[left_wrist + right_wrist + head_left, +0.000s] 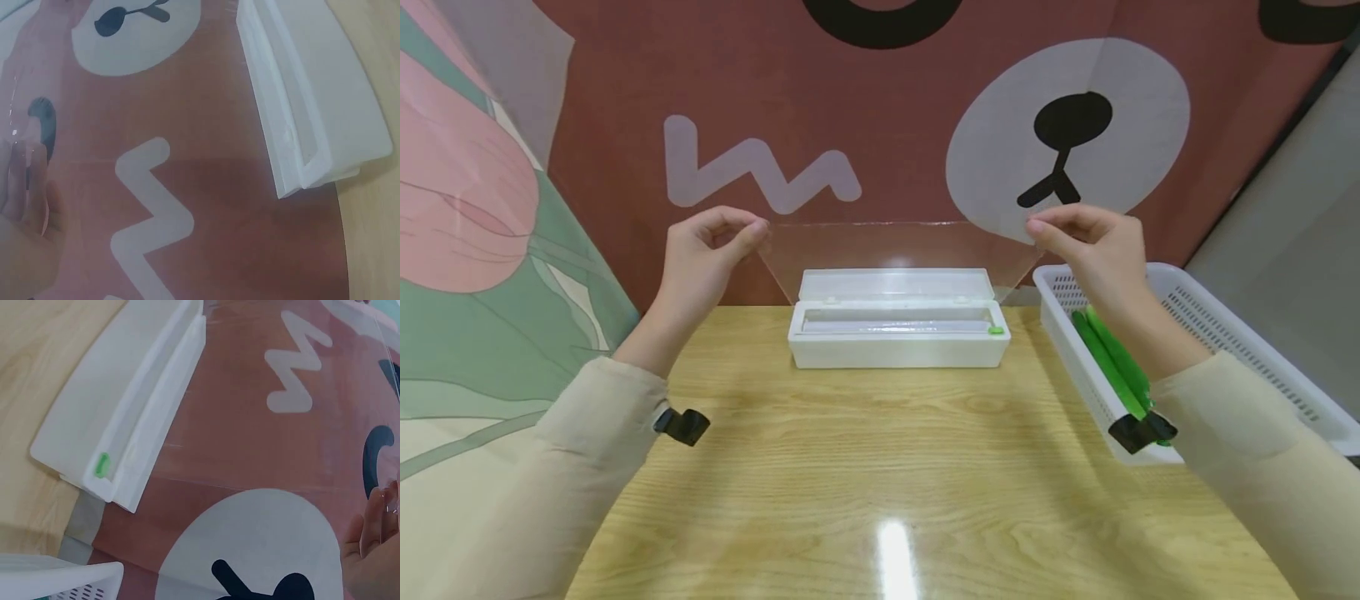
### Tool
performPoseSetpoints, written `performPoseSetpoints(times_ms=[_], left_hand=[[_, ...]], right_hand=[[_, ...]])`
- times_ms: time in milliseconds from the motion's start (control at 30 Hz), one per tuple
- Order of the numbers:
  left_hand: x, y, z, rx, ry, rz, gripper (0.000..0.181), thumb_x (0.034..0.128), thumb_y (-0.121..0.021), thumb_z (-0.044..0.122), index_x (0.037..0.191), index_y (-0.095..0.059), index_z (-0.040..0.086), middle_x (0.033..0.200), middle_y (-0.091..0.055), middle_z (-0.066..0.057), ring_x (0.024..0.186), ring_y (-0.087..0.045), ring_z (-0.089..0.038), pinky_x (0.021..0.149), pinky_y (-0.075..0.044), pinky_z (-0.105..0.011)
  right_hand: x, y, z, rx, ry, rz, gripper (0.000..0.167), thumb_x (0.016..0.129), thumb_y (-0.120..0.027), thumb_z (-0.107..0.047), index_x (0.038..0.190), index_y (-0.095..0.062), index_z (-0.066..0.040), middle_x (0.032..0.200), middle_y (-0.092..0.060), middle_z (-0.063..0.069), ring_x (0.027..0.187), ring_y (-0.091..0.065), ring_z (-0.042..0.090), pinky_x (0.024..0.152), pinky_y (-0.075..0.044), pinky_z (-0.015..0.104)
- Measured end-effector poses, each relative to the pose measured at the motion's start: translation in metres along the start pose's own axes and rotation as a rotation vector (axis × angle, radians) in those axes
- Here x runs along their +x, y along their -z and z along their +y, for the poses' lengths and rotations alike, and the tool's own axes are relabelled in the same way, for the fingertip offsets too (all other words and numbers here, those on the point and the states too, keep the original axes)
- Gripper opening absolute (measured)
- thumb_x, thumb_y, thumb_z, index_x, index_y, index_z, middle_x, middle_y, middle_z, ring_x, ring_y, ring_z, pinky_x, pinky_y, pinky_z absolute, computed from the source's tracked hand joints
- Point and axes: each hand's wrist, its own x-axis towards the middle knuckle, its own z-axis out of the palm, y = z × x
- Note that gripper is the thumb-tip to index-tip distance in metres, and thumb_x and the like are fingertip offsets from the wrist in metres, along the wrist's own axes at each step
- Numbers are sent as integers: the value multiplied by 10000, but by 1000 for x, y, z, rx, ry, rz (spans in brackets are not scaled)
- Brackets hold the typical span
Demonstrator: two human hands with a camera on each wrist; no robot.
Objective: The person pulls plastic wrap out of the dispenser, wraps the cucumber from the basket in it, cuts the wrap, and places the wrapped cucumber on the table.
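Note:
A sheet of clear film (895,242) stretches between both hands above a white dispenser box (898,350) whose lid (895,285) stands raised. My left hand (703,254) pinches the film's upper left corner between thumb and fingers; my right hand (1097,250) pinches the upper right corner. The film runs down towards the box, where a roll (895,326) shows inside and a small green slider (996,331) sits at the right end. In the left wrist view the left hand (31,231) is at the left edge; the right hand (375,550) is at the right wrist view's right edge.
A white perforated basket (1247,333) with green items (1112,358) in it stands on the wooden table (865,467) at the right, partly under my right forearm. Behind the box hangs a brown printed cloth (895,108); a green and pink printed cloth (467,250) is at the left.

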Motion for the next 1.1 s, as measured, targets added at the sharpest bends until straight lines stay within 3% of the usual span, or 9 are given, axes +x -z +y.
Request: performPoseSetpoints(times_ms=[167,367,600,833,1100], left_hand=[[-14,4,4,24,-12,-61,144,952,-688,188,992,-732,57,860,-713,15,867,-654,-149,864,-508,-226],[-33,8,6,54,5,-122,166,957,-681,191,1026,-726,48,934,-723,21,910,-664,-128,858,-514,-226],[-58,14,8,131,-1,-182,144,954,-685,181,1023,-731,63,957,-723,24,888,-656,-143,766,-507,-213],[-77,17,0,175,-45,-231,66,937,-700,126,978,-736,88,956,-714,-12,862,-629,-136,730,-480,-231],[-101,19,-12,132,-89,-280,112,903,-717,32,938,-739,136,938,-706,0,859,-629,-129,737,-490,-231]], right_hand=[[-20,7,0,-23,-16,-45,148,914,-739,-185,1015,-768,-81,902,-724,-77,869,-639,99,788,-491,161],[-42,13,5,-98,2,-110,164,948,-696,-192,1046,-744,-70,975,-712,-78,910,-626,94,784,-481,150],[-65,18,9,-30,24,-150,94,922,-696,-29,1007,-734,-17,953,-722,-48,862,-643,78,754,-502,142],[-85,19,16,-166,120,-182,79,902,-699,25,956,-734,-19,939,-718,-23,875,-638,73,742,-489,140],[-109,16,30,-143,193,-232,157,856,-680,142,928,-709,6,935,-677,34,872,-620,98,738,-492,157]])
